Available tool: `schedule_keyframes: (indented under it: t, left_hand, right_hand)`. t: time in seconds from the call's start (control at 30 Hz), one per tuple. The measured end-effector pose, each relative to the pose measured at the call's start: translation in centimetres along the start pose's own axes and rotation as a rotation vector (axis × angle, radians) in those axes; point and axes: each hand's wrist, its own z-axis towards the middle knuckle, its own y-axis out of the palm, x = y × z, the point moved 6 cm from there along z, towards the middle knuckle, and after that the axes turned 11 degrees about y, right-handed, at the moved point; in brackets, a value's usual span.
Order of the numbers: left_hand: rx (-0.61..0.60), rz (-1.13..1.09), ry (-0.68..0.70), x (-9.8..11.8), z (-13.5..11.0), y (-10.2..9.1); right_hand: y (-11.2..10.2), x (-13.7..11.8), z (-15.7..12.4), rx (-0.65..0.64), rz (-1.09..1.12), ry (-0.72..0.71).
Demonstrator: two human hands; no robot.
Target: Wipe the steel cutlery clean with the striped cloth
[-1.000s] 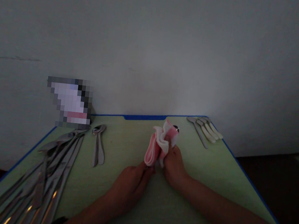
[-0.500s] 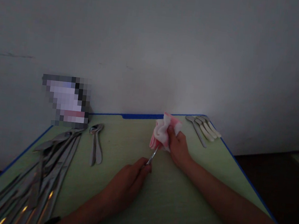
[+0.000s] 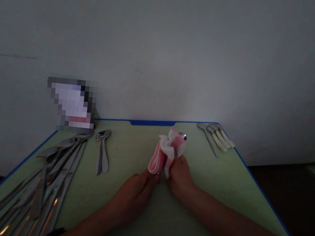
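Near the middle of the table, my right hand (image 3: 181,176) is closed around a folded pink and white cloth (image 3: 158,159). The cloth wraps a metal spoon (image 3: 184,136); only its shiny rounded end shows beyond the far side, and the rest is covered. My left hand (image 3: 139,186) pinches the spoon's near end, with its fingers right against the lower edge of the cloth. Both hands are just above the green tabletop (image 3: 131,149).
At left lies a spread pile of long metal cutlery (image 3: 52,182). Two small spoons (image 3: 103,153) lie beside it. Several utensils, some white-handled (image 3: 219,139), rest at the far right corner. A blurred-out upright object (image 3: 71,103) leans on the wall (image 3: 163,58) behind.
My right hand and the cloth have slid down the spoon toward my left hand. The handle between them is now covered, and the spoon's far end sticks out past the cloth.
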Motion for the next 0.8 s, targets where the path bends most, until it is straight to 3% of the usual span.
schedule_keyframes:
  t: [0.1, 0.2, 0.5, 0.6, 0.7, 0.8]
  left_hand:
    - [0.05, -0.02, -0.003, -0.1, 0.0, -0.2]
    - [0.072, -0.039, 0.005, 0.0, 0.0, -0.3]
    - [0.027, -0.052, 0.014, 0.7, -0.5, -0.4]
    - [0.003, -0.059, 0.011, 0.8, -0.6, -0.4]
    - [-0.03, -0.061, 0.021, 0.7, -0.5, -0.3]
    - [-0.034, -0.061, 0.042, 0.5, -0.3, -0.2]
  right_hand:
    - [0.4, -0.2, 0.1, -0.062, 0.008, 0.02]
    - [-0.2, -1.3, 1.1, -0.069, -0.08, -0.066]
    - [-3.1, -6.8, 3.0, 0.135, -0.563, -0.466]
    - [-2.9, -6.2, 2.8, 0.103, -0.403, -0.378]
    - [-1.9, -3.5, 2.2, 0.045, -0.114, -0.139]
    - [-0.7, -1.7, 1.2, 0.01, -0.004, -0.05]
